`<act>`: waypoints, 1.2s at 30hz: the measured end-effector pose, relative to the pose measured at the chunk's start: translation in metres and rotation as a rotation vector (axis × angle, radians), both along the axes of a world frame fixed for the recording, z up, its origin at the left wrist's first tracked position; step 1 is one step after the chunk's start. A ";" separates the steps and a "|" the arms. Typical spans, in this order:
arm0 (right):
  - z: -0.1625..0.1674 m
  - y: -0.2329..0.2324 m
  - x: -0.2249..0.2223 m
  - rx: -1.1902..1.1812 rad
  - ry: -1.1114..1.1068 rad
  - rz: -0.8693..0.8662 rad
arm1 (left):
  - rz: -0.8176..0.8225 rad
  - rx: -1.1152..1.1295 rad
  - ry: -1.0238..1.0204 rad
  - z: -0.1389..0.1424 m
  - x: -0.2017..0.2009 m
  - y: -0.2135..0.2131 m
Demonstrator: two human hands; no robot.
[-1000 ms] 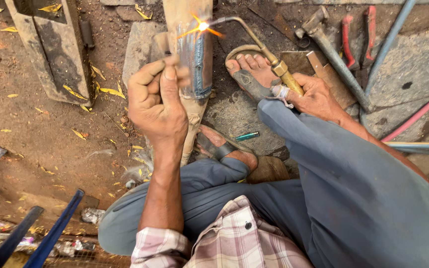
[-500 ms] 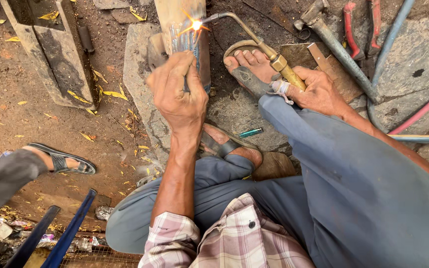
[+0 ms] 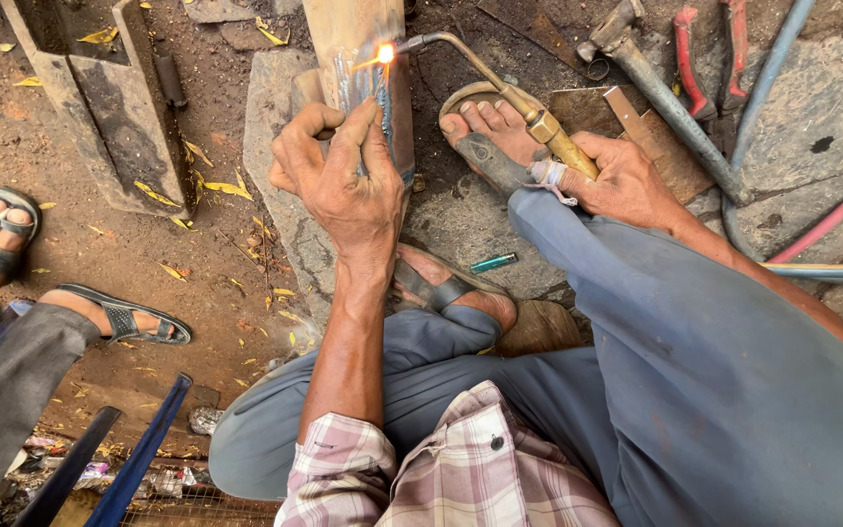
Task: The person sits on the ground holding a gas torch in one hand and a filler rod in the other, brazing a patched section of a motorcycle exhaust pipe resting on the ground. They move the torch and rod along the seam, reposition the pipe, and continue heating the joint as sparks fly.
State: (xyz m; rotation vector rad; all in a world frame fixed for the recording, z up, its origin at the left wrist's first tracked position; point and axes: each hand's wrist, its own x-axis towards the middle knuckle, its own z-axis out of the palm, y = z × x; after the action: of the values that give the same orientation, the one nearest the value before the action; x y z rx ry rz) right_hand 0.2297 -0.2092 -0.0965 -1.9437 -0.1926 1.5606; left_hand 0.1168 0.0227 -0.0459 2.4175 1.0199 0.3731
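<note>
Metal piece (image 3: 358, 59) upright on stone slab (image 3: 275, 146), mid-braze under torch (image 3: 500, 93) flame; left hand (image 3: 343, 181) pinching thin filler rod, right hand (image 3: 622, 181) gripping torch; probably needing steady feed.

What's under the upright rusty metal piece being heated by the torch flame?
The rusty metal piece stands on a flat grey stone slab over brown dirt. The left hand covers its lower end, hiding the contact point. The right hand holds the brass torch.
</note>
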 end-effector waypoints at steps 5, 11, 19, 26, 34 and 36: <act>0.001 -0.001 0.001 0.009 -0.004 -0.001 | 0.020 -0.013 -0.012 -0.002 0.000 0.000; -0.006 -0.009 -0.002 -0.016 0.004 0.007 | 0.015 -0.012 0.016 -0.008 -0.008 -0.001; -0.007 -0.011 -0.003 -0.002 -0.017 0.007 | 0.021 0.001 0.011 -0.010 -0.009 -0.001; -0.004 -0.009 -0.001 -0.010 -0.052 0.041 | 0.025 0.007 0.009 -0.010 -0.008 -0.001; -0.009 -0.013 -0.003 -0.028 -0.013 0.025 | 0.045 -0.028 -0.032 -0.011 -0.012 -0.002; -0.012 -0.017 -0.005 -0.004 -0.029 0.009 | 0.038 -0.014 -0.064 -0.010 -0.016 -0.002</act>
State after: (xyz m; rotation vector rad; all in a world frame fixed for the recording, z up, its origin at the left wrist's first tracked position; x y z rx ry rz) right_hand 0.2246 -0.2258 -0.1081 -1.9720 -0.2108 1.5400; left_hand 0.1013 0.0207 -0.0564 2.3606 1.0375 0.4521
